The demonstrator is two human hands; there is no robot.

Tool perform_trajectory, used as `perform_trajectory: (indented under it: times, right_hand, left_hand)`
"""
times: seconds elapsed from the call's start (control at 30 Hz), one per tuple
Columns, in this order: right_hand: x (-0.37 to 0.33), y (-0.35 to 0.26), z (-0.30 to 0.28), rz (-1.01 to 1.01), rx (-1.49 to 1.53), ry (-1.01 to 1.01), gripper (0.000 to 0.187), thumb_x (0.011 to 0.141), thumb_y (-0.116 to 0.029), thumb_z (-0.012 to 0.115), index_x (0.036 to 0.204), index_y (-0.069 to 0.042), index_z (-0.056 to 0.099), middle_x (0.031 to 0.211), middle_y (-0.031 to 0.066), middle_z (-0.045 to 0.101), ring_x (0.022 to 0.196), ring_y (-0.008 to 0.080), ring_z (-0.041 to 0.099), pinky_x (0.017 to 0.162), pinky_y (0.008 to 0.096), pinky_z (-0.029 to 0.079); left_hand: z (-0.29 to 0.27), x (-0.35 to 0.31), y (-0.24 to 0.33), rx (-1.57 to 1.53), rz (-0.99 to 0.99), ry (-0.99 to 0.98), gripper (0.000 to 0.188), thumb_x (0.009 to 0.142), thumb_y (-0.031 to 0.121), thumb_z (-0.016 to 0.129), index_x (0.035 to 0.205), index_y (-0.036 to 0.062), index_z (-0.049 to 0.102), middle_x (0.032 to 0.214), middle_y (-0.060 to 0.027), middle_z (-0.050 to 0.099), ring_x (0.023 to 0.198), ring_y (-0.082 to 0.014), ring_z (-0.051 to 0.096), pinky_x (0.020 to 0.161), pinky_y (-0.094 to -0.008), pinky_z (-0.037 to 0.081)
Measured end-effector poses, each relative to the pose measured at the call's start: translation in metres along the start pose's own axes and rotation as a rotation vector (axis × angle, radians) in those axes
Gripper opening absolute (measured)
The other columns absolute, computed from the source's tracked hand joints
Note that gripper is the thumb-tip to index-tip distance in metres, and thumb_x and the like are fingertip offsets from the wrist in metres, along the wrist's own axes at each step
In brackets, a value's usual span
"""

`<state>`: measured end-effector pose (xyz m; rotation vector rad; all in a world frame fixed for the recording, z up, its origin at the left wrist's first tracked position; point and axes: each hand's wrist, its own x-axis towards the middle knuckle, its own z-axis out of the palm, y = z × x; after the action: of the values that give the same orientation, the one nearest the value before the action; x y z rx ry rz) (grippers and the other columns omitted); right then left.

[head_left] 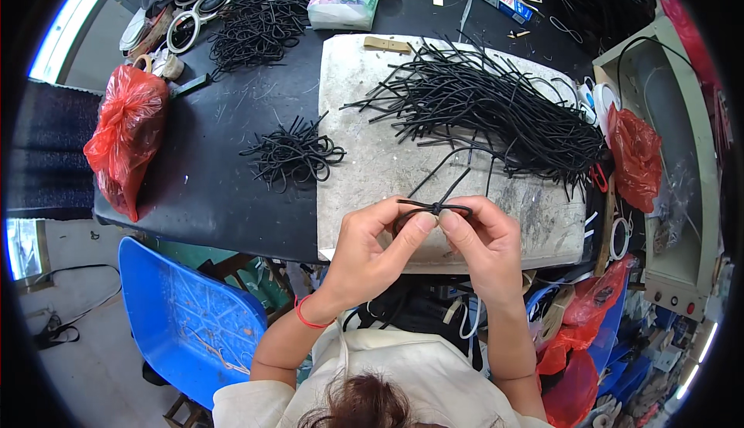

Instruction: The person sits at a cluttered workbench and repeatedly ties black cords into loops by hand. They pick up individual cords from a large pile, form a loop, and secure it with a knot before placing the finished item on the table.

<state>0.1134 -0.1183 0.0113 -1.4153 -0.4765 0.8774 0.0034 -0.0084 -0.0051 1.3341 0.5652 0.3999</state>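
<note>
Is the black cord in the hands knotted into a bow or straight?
Knotted: the black cord shows two loops meeting at a tight centre, pinched by left hand and right hand.

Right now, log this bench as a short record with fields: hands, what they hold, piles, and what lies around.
left hand: pinches the left loop of a black cord
right hand: pinches the same cord at its knotted middle
cord: bent into a bow shape, held above the near edge of the grey board
big pile: loose black cords on the board, far right
small pile: looped cords at the board's left edge
far pile: on the black table
red bag: table's left end
chair: blue, lower left
</note>
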Motion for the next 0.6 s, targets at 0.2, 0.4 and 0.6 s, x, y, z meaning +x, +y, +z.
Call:
perform_trajectory:
  times: [0.2,0.4,0.6]
  right_hand:
    - [-0.001,0.0,0.004,-0.183,-0.088,-0.023,0.011,0.083,-0.004,0.059,0.091,0.003,0.06,0.081,0.003,0.055,0.069,0.0053,0.049,0.06,0.0183,0.039]
    - [-0.007,-0.008,0.0,-0.059,-0.093,-0.076,0.01,0.084,-0.002,0.057,0.092,0.003,0.059,0.081,0.0039,0.054,0.073,0.0069,0.049,0.063,0.0196,0.039]
    - [-0.008,-0.008,-0.006,0.016,-0.067,-0.128,0.014,0.087,-0.006,0.054,0.096,0.003,0.059,0.083,0.0023,0.056,0.073,0.0065,0.049,0.063,0.0199,0.04]
  left_hand:
    - [-0.003,0.002,0.011,0.053,0.088,-0.029,0.016,0.082,0.012,0.061,0.086,-0.0039,0.063,0.071,-0.0053,0.062,0.06,-0.0062,0.05,0.055,-0.0221,0.041]
    - [-0.008,0.001,0.016,0.077,-0.043,-0.097,0.018,0.082,0.013,0.062,0.086,-0.0043,0.063,0.067,-0.005,0.06,0.059,-0.0055,0.05,0.053,-0.0213,0.04]
    - [-0.01,0.003,0.013,0.103,-0.077,-0.141,0.02,0.083,0.015,0.062,0.087,-0.0043,0.063,0.066,-0.0031,0.059,0.058,-0.005,0.048,0.052,-0.0203,0.038]
